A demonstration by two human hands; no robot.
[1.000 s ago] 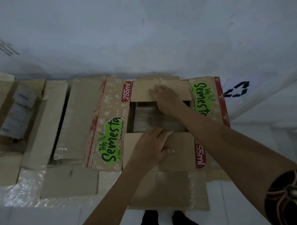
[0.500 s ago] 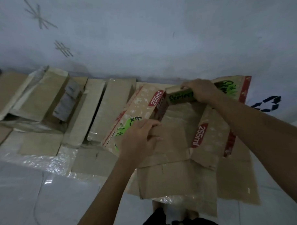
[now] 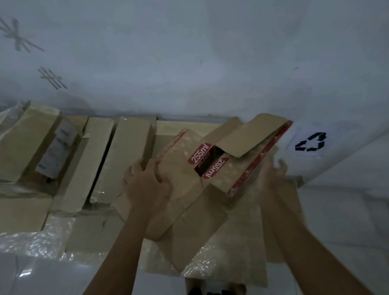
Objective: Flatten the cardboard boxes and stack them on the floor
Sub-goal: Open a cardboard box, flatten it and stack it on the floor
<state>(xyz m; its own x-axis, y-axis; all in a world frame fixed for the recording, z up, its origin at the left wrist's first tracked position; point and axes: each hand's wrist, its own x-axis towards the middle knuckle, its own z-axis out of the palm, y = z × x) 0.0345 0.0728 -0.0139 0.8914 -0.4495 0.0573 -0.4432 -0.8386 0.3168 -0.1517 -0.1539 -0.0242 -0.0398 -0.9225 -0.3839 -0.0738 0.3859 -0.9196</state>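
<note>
The brown printed cardboard carton marked "255ml" in red point(image 3: 214, 168) is partly collapsed and held up off the floor, above a flat brown sheet of cardboard point(image 3: 217, 246) that lies under a crinkled clear plastic wrap point(image 3: 38, 239). Its plain flaps splay open and a dark gap shows between 2 printed panels, so I judge it only half flattened and not yet stacked. The left hand point(image 3: 146, 186) is clamped on the carton's left edge, fingers curled over it. The right hand point(image 3: 271, 177) is blurred, fingers spread against the right side; whether it grips I cannot tell. To the left, several plain brown flattened boxes point(image 3: 79, 162) lie in a row along the white wall point(image 3: 186, 59), matte and creased, apparently finished. The white floor point(image 3: 50, 280) looks glossy.
</note>
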